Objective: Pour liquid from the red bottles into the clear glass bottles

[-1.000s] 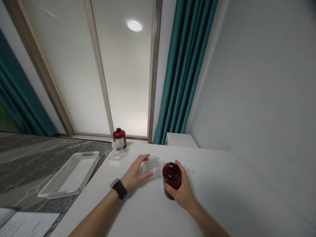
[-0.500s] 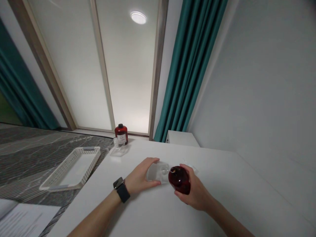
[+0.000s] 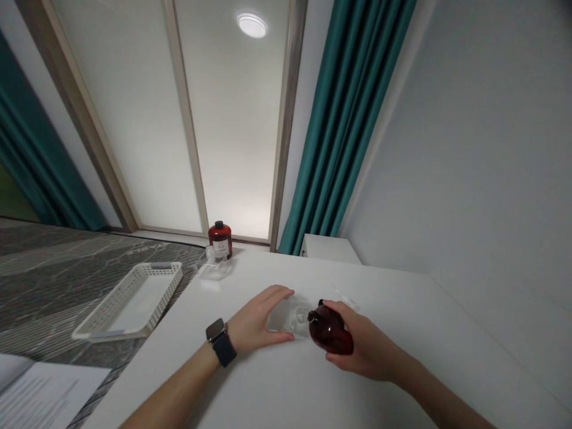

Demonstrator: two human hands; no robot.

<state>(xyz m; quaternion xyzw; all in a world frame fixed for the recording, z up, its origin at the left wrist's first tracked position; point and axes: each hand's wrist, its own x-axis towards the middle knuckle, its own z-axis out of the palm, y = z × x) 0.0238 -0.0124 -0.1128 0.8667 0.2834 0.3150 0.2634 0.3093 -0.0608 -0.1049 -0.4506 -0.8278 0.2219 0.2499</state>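
Observation:
My left hand (image 3: 259,319), with a dark watch on its wrist, is curved around a clear bottle (image 3: 286,314) on the white table, thumb on one side and fingers on the other. My right hand (image 3: 364,339) grips a dark red bottle (image 3: 330,333), which is tilted so that its neck points left at the clear bottle's mouth (image 3: 302,315). The two mouths are very close; whether they touch, or any liquid runs, I cannot tell. A small black piece, perhaps a cap, shows by my right fingertips.
On the far left of the white table (image 3: 268,381) stands a labelled red bottle (image 3: 220,239) with a black cap, behind a clear container (image 3: 216,269). A white perforated basket (image 3: 80,331) and printed papers (image 3: 49,393) lie to the left. A thin clear item (image 3: 344,296) lies beyond my right hand.
My right hand has shifted slightly right and tipped the red bottle further, so its neck now faces the clear bottle's mouth. My left hand has hardly moved.

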